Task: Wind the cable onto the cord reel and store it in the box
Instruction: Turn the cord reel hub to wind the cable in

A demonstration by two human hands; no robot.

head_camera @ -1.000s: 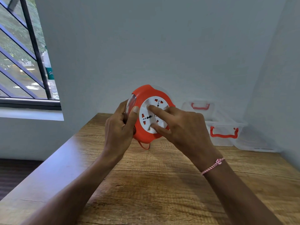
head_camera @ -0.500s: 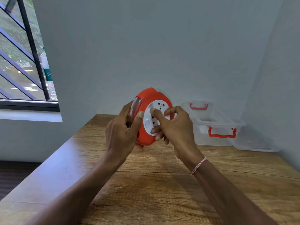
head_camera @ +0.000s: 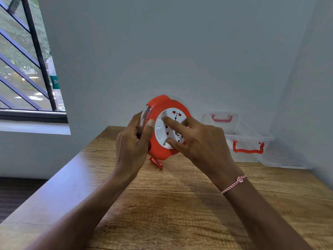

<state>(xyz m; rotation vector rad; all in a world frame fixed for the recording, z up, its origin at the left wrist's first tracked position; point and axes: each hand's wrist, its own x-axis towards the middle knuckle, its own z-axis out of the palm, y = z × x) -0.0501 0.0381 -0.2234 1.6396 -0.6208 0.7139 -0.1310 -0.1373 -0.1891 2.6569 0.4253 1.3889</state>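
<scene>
Wooden table (head_camera: 180, 204), grey walls. Reel (head_camera: 163, 130) upright above table, socket face toward camera. Left hand (head_camera: 132, 147) clamped on rim; right hand (head_camera: 201, 143) spread, fingertips (head_camera: 164, 119) on face. Box (head_camera: 248, 141) rear right.

Glossy orange plastic cord reel (head_camera: 158, 112) with a smooth white socket face; matt, grainy wood table (head_camera: 171, 204); at 3 o'clock, a clear plastic box (head_camera: 252, 139) with glossy red handles

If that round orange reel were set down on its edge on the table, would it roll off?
Probably somewhat: the cord reel is round, so on edge it could roll or topple. Flat, it likely stays put. Its smooth plastic looks slippery, which may be why the left hand wraps its rim.
</scene>
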